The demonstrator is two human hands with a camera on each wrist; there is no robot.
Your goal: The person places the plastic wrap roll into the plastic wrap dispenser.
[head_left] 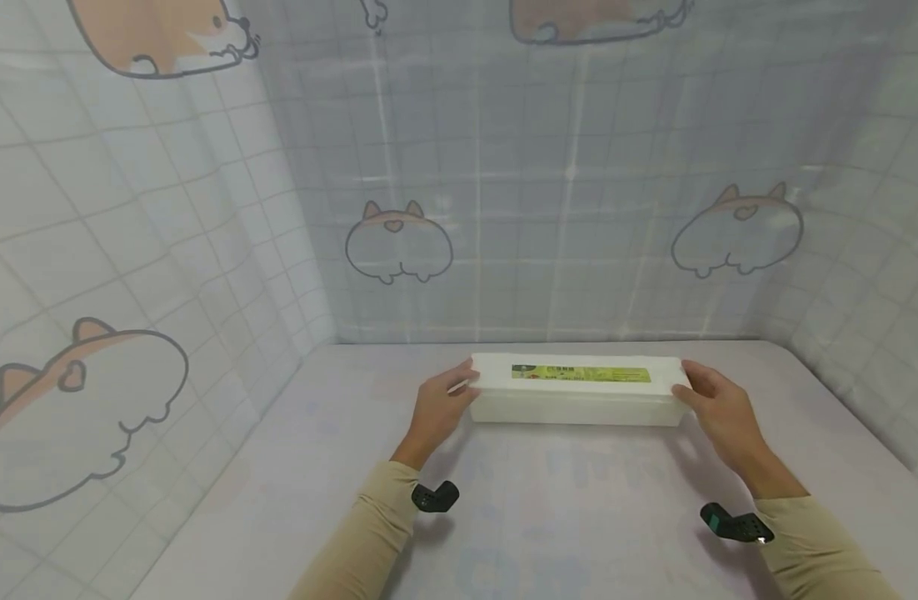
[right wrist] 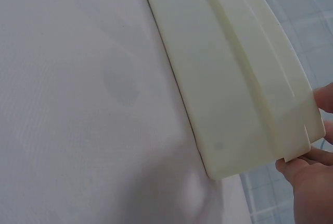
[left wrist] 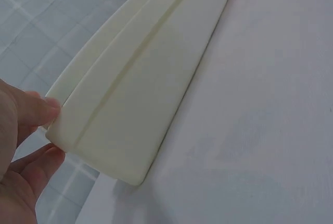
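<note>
A long white lidded plastic box (head_left: 575, 408) lies crosswise toward the back of the table, a green and yellow label (head_left: 586, 373) along its lid. My left hand (head_left: 438, 408) holds its left end, thumb and fingers at the lid's corner. In the left wrist view the same hand (left wrist: 26, 146) grips the upper rim of that end. At the opposite end my right hand (head_left: 727, 417) holds the box with its thumb near the front corner. The right wrist view shows this hand (right wrist: 317, 177) partly cut off, fingers under the lid's rim. What the box contains is hidden.
The pale table (head_left: 549, 517) carries faint printed marks. Gridded curtains with cartoon dog drawings enclose it: a back curtain (head_left: 549, 283), a left one (head_left: 227, 250) and a right one (head_left: 879, 333). A dark device (head_left: 435, 497) sits at the left wrist, another (head_left: 736, 525) at the right.
</note>
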